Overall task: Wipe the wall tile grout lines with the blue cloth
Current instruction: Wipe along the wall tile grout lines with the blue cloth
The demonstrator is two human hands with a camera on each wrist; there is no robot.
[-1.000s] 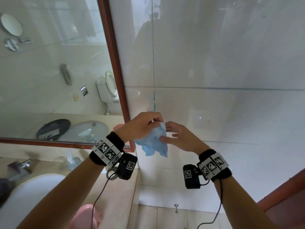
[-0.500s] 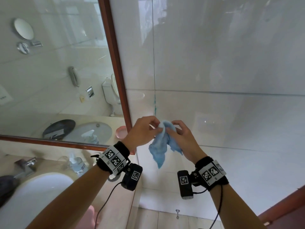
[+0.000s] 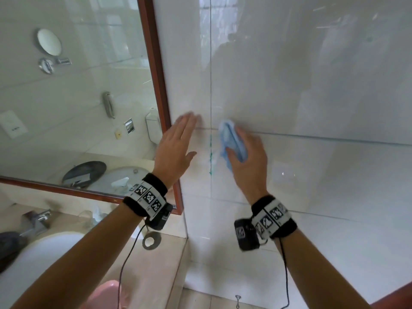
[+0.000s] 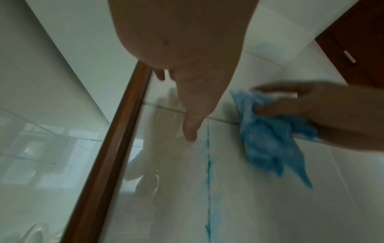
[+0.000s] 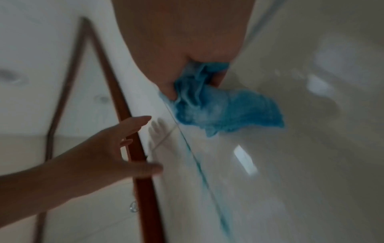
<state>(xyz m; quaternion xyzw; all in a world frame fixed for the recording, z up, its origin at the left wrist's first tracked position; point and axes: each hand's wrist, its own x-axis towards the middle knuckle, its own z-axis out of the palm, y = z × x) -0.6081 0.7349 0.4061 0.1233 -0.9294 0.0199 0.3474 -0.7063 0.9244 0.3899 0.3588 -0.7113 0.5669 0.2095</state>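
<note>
Wiping w/ cloth (image 3: 231,141) bunched under right hand (image 3: 247,159), fingers curled on it; drag down blue grout line (image 3: 210,157) just left of fingertips, firm pressure. Left hand (image 3: 176,146) flat, fingers together.

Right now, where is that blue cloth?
In the head view the blue cloth is in the right hand, against the white wall tile, just right of the blue-stained vertical grout line.

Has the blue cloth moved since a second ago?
Yes. The blue cloth has gone from below the horizontal grout line up onto it, right of the vertical grout line, gripped by the right hand.
</note>
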